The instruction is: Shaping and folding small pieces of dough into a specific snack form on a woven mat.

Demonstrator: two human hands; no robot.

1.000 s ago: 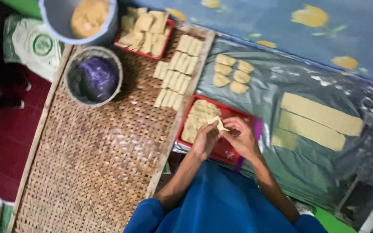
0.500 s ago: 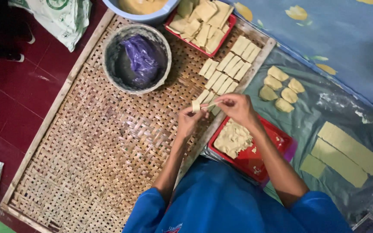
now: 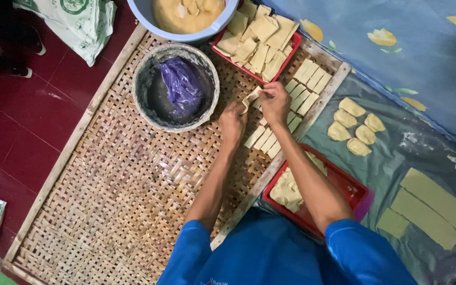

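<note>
My left hand [image 3: 233,121] and my right hand [image 3: 274,100] meet over a woven bamboo tray [image 3: 122,195] and together pinch a thin pale dough piece [image 3: 249,98]. Rows of folded dough pieces [image 3: 291,108] lie on the tray just right of and below the hands. A grey bucket [image 3: 174,87] with a purple plastic bag inside sits just left of my left hand. A red tray [image 3: 259,47] of flat dough sheets is above the hands. A second red tray [image 3: 312,195] with dough lies under my right forearm.
A blue basin [image 3: 186,16] of yellow filling stands at the top. Round dough lumps [image 3: 354,126] and long dough strips [image 3: 428,203] lie on plastic sheeting to the right. A printed sack [image 3: 75,21] lies on the red floor at the upper left.
Both hands have reached further up the woven tray with the dough piece, from beside the lower red tray to beside the grey bucket. The view has shifted with them.
</note>
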